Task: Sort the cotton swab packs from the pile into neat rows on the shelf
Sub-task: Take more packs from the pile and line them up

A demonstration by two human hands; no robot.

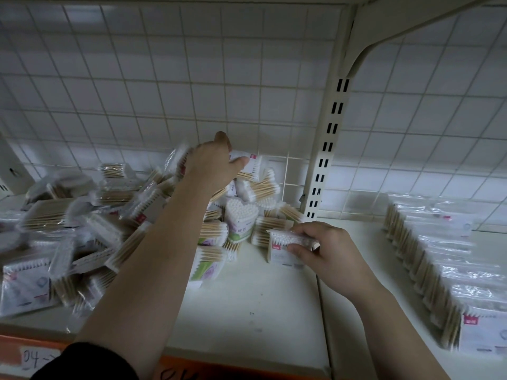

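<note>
Head view: your left hand [212, 163] gripped a rear pack [253, 163] atop the pile [109, 215]; your right hand [326, 252] pinched a front pack [279, 253] standing on the shelf [247, 311]. Lifting straight up would have kept the pile steady.

Pile of packs [109, 215], left: white tips, tan sticks, clear wrap, red tags.
Heart-shaped pack [241, 212], centre: white tips, green and lilac label.
Row of packs [439, 256], right: tan, clear, red tag.
Shelf [247, 297]: cream.
Shelf edge [181, 364], bottom: orange.
Back panel [164, 78]: pale grey, square grid.
Upright [326, 149]: cream, paired black slots.
Sleeve [90, 363]: black.
</note>
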